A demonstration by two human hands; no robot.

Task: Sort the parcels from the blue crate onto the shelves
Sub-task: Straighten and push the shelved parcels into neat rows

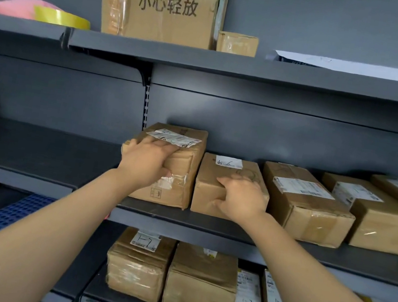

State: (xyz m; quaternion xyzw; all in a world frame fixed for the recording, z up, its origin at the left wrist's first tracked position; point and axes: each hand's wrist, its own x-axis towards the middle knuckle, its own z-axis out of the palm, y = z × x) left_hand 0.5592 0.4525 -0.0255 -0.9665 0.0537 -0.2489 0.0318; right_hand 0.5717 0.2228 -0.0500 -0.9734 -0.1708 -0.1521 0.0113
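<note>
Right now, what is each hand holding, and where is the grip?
Left hand grips the taller box at its top front-left corner; right hand grips the lower box beside it at its front top edge. Both sit on the middle shelf.

Arms outstretched; left hand [147,162] grips tall parcel [187,157], right hand [241,197] low parcel [218,170].

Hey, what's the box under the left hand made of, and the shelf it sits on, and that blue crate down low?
Box: brown corrugated cardboard by its look, matte and creased, with glossy clear tape at the front edge. Shelf: probably painted metal, dark grey with a dull sheen. Blue crate: likely moulded plastic, judging by its perforated grid.
</note>
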